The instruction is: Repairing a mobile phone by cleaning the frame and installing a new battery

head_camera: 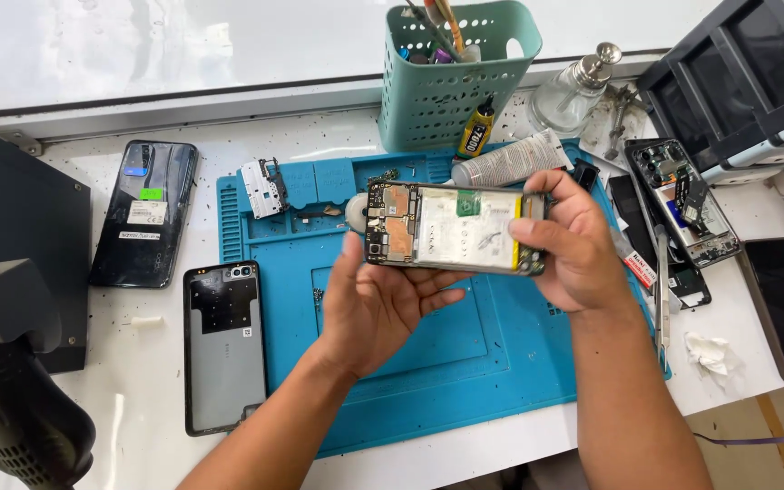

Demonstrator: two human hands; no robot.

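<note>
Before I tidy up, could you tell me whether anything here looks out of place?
Small dark specks litter the white bench around the blue mat, and a crumpled tissue lies at its right edge.

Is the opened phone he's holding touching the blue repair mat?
Apart. The head view shows the opened phone lifted above the blue repair mat, gripped by the left hand underneath and the right hand at its end.

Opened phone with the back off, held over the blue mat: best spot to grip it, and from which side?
Probably by the short ends, as now: the right hand pinches the bottom end and the left hand cradles the camera end of the opened phone. Its face-up boards and battery look exposed, so the frame edges seem safest.
</note>
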